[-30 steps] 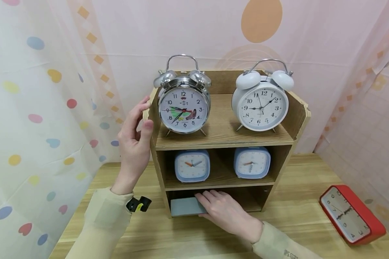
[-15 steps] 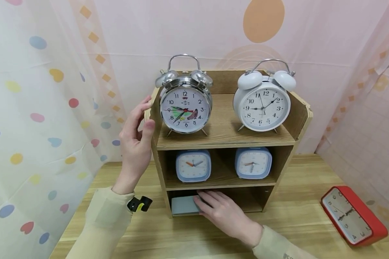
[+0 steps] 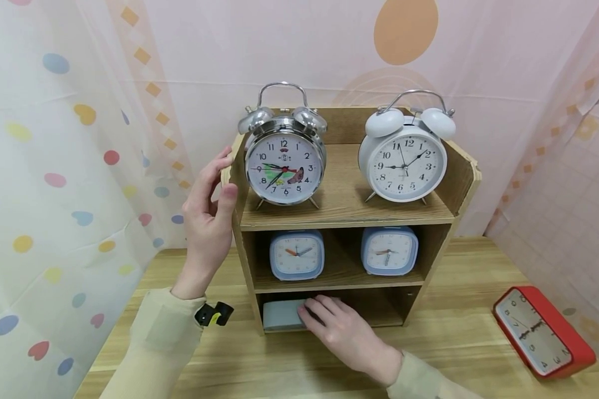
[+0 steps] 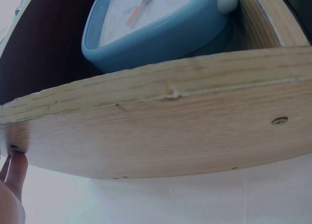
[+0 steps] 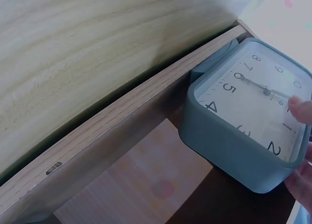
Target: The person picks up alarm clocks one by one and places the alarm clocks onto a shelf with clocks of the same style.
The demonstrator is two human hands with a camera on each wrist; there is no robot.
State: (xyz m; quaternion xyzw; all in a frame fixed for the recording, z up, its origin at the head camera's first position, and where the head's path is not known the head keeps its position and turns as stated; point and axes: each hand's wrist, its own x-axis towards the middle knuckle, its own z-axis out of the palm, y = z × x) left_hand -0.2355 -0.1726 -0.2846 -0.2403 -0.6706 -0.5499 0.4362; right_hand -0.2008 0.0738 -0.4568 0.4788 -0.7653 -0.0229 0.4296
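My right hand (image 3: 346, 335) grips a grey-blue square alarm clock (image 3: 282, 315) in the bottom compartment of the wooden shelf (image 3: 346, 220). From the right wrist view, the thumb (image 5: 301, 109) lies on the clock's white dial and other fingers are at its far side. Only a plain grey-blue side of this clock shows in the head view; my hand hides the rest. My left hand (image 3: 207, 213) touches the shelf's left side near the top, thumb at the front edge. In the left wrist view, a fingertip meets the outer side panel (image 4: 161, 141).
On the top shelf stand a silver twin-bell alarm clock (image 3: 284, 169) and a white one (image 3: 404, 166). Two blue alarm clocks, left (image 3: 297, 255) and right (image 3: 389, 251), occupy the middle compartment. A red clock (image 3: 544, 332) lies on the wooden table (image 3: 459, 310) at right.
The grey-blue clock has tilted slightly, its upper edge a little higher. My right hand has shifted slightly with it. The left hand stays against the shelf.
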